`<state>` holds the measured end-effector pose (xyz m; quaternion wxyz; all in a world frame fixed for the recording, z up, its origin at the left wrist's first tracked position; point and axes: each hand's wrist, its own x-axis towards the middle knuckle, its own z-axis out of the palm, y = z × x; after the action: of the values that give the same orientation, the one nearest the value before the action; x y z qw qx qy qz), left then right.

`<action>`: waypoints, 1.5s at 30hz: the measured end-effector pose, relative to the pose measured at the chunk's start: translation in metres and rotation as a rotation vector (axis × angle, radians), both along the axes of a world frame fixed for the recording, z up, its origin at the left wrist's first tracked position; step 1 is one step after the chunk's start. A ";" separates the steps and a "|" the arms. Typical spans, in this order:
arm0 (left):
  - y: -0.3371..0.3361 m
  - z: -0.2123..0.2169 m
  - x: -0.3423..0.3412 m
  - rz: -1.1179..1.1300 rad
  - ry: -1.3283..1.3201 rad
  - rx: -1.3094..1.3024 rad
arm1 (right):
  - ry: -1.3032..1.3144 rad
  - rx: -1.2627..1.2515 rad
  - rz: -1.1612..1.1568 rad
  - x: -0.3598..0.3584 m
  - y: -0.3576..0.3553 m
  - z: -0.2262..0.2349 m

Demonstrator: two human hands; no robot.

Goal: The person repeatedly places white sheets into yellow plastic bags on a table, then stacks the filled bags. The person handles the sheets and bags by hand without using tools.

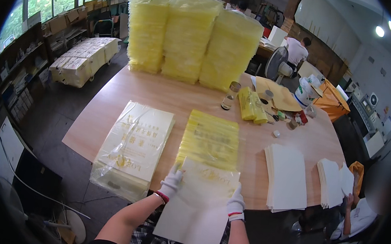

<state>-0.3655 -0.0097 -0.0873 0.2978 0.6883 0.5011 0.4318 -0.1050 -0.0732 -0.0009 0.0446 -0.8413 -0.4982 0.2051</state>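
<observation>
A large cream rectangular card (pixel 193 211) slopes from my lap up to the table edge. Its far end lies under clear plastic printed in gold, apparently the mouth of a plastic bag (pixel 214 175). My left hand (pixel 171 184), in a white glove with a red cuff, grips the card's left edge near that plastic. On the opposite edge, my right hand (pixel 236 202), gloved the same way, has its fingers closed round the side, partly hidden. Just beyond lies a stack of yellowish plastic bags (pixel 210 137). To its left is a pile of bagged cream cards (pixel 132 140) with gold print.
Tall stacks of yellow plastic bags (pixel 188 39) stand at the table's back. White card stacks (pixel 287 177) lie to the right, where a seated person (pixel 357 219) handles smaller cards (pixel 330 183). A tape roll stack (pixel 229 97), scissors (pixel 276 117) and a white bucket (pixel 306 91) are at back right.
</observation>
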 end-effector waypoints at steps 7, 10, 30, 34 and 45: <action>-0.064 0.060 -0.018 0.056 0.079 -0.154 | 0.155 0.104 0.228 0.007 -0.063 -0.014; -0.116 0.072 -0.037 -0.015 0.129 -0.210 | 0.277 0.309 0.297 -0.006 -0.112 -0.010; -0.243 0.135 -0.078 -0.313 -0.269 -0.141 | 1.099 -0.056 0.362 0.004 -0.290 0.043; -0.221 0.168 -0.038 -0.335 -0.130 0.082 | 2.000 0.440 -0.286 0.008 -0.259 -0.048; -0.137 0.182 -0.147 0.420 -0.740 0.501 | 1.913 0.148 0.054 -0.185 -0.041 0.037</action>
<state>-0.5123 -0.1462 0.0952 0.1875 0.4232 0.3704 0.8053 -0.2904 -0.1143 0.0363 0.4805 -0.3009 -0.2819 0.7741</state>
